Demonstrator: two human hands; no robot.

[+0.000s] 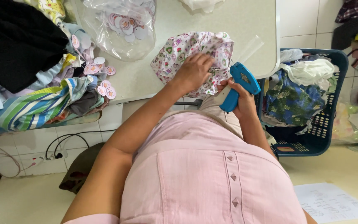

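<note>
Clothes pile (34,103) and round tags (104,89) lie left on the tabletop (228,16). Left hand (193,72), fingers spread, pins down the printed garment (187,52), steadying it. Right hand (241,99), its grip closed around the blue tagging gun (241,85), aims it at the cloth. Laundry basket (332,120) stands right.

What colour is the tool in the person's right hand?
Bright blue: the tagging gun in the right hand, seen in the head view.

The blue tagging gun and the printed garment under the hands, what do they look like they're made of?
The tagging gun in the right hand looks like hard moulded plastic: smooth blue shell with a slight sheen. The printed garment under the left hand looks like thin, matt woven cloth, probably cotton; it crumples in soft folds. The exact fibre cannot be told.
</note>
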